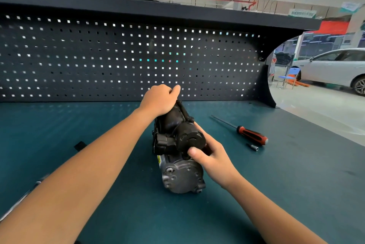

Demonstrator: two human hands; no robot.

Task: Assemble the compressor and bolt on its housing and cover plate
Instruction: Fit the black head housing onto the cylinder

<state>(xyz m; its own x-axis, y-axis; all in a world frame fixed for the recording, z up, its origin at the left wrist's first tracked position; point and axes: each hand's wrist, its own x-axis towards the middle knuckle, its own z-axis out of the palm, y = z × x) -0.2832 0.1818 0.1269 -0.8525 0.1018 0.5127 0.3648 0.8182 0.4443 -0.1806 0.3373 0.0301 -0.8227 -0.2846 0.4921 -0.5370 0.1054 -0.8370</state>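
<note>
Head view — compressor point(181, 176) lying on the bench point(276, 184); left hand point(158, 99) clasping its far end, right hand point(209, 155) gripping its nearer black part — looks heavy, rigid; best held by the metal body

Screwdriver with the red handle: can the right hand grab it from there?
Probably yes. The screwdriver lies on the bench just right of the compressor, with nothing blocking the right hand. That hand grips the compressor, so it must let go first.
</note>
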